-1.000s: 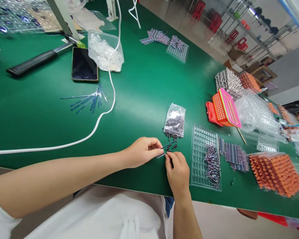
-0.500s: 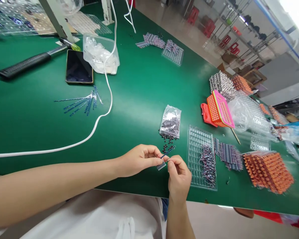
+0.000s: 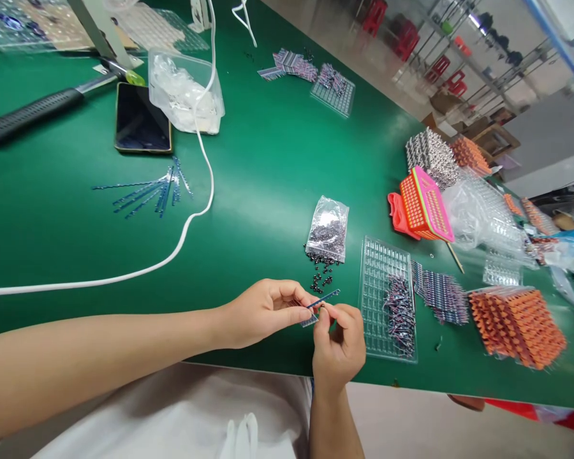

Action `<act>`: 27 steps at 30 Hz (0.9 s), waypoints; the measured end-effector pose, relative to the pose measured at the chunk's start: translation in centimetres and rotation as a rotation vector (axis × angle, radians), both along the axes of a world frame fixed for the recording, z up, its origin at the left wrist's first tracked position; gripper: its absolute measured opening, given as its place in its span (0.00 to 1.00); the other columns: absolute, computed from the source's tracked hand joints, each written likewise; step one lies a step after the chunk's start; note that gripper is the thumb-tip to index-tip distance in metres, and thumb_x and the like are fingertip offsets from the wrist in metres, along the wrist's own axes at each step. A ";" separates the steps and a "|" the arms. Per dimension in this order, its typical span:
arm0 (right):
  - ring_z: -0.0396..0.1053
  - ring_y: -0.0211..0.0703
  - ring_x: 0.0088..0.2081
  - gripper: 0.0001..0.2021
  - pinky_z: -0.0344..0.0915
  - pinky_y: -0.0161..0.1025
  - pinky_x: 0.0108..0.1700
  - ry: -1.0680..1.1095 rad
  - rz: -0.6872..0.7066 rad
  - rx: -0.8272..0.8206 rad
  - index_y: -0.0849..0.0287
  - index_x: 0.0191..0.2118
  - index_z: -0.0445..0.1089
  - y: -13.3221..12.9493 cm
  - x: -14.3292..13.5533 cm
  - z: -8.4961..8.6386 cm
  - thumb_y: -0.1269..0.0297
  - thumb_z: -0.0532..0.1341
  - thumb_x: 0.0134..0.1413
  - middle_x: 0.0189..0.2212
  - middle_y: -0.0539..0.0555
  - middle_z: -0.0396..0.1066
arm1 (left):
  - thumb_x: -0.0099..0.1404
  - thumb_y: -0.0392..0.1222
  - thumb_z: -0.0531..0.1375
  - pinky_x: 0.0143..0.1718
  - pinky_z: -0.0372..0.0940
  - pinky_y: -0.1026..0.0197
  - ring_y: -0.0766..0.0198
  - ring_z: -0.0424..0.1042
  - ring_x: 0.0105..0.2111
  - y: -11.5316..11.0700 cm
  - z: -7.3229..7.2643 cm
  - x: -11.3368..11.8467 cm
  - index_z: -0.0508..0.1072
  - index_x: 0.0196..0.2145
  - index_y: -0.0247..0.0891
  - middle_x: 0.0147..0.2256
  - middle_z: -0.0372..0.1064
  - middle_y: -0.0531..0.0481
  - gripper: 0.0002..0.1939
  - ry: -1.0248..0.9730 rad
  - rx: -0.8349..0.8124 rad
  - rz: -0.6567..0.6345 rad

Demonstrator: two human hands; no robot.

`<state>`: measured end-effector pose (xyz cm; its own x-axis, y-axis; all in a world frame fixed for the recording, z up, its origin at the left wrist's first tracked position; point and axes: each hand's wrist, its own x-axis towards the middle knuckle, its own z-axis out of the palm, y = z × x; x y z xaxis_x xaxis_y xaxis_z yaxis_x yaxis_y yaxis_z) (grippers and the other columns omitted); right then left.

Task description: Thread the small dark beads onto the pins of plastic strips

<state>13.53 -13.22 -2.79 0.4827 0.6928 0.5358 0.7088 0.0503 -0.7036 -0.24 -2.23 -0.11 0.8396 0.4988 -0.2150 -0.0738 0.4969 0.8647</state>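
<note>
My left hand (image 3: 263,313) is closed, pinching a thin blue strip (image 3: 327,297) that points up and to the right. A small greyish patterned piece (image 3: 309,320) shows below its fingertips. Against these fingertips, my right hand (image 3: 339,349) is closed in a pinch on a tiny dark bead, mostly hidden by the fingers. Just beyond the hands lie loose dark beads (image 3: 321,280), spilling from a clear plastic bag (image 3: 327,229). A clear compartment tray (image 3: 375,287) stands right of my right hand, with a heap of thin blue-purple pieces (image 3: 400,315) in it.
Several loose blue strips (image 3: 160,190) lie at left, by a white cable (image 3: 175,255). Behind them are a phone (image 3: 142,121), a hammer (image 3: 33,115) and a plastic tub (image 3: 186,95). Rightward stand an orange-pink basket (image 3: 423,204) and stacked orange pieces (image 3: 516,325).
My right hand has moved slightly left, its fingertips now meeting the left hand's at the strip. The strip's free end has shifted a little rightward. The camera view has shifted slightly.
</note>
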 end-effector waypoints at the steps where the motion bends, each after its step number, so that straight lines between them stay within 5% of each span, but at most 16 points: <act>1: 0.70 0.40 0.33 0.07 0.69 0.38 0.32 -0.007 -0.005 -0.002 0.54 0.41 0.72 0.0 0.0 0.0 0.72 0.62 0.59 0.32 0.53 0.70 | 0.63 0.43 0.64 0.49 0.69 0.56 0.61 0.74 0.41 0.0 0.0 0.0 0.75 0.35 0.36 0.40 0.77 0.47 0.08 0.004 0.025 -0.001; 6: 0.70 0.38 0.34 0.08 0.70 0.37 0.35 0.007 0.036 0.021 0.56 0.40 0.71 0.1 0.1 0.0 0.75 0.63 0.57 0.32 0.51 0.70 | 0.66 0.42 0.62 0.53 0.68 0.56 0.58 0.74 0.49 0.1 -0.2 -0.4 0.74 0.36 0.36 0.44 0.77 0.44 0.06 -0.005 0.208 -0.014; 12: 0.72 0.39 0.38 0.11 0.72 0.37 0.37 0.021 0.139 0.006 0.55 0.42 0.71 0.1 0.6 -0.1 0.78 0.62 0.57 0.36 0.51 0.71 | 0.66 0.39 0.61 0.51 0.68 0.56 0.59 0.75 0.46 0.5 -0.2 -0.4 0.75 0.35 0.35 0.44 0.77 0.44 0.05 0.003 0.335 -0.019; 20: 0.72 0.37 0.36 0.13 0.72 0.35 0.34 -0.159 0.101 0.020 0.56 0.45 0.72 0.0 0.6 -0.1 0.78 0.64 0.56 0.36 0.52 0.73 | 0.63 0.41 0.65 0.45 0.69 0.60 0.64 0.75 0.38 1.2 -0.7 -0.2 0.76 0.36 0.35 0.38 0.78 0.47 0.07 -0.043 0.042 -0.037; 27: 0.73 0.37 0.36 0.13 0.73 0.35 0.36 -0.225 0.091 0.018 0.57 0.46 0.73 -0.3 0.7 -0.2 0.77 0.64 0.57 0.36 0.53 0.75 | 0.62 0.42 0.67 0.47 0.69 0.60 0.63 0.76 0.39 1.4 -0.5 -0.1 0.76 0.36 0.34 0.39 0.79 0.47 0.08 -0.018 -0.041 -0.024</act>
<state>14.21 -13.48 -2.97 0.2859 0.7172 0.6355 0.8396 0.1322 -0.5269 -0.38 -0.82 -0.63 0.8550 0.4698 -0.2195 -0.0771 0.5338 0.8421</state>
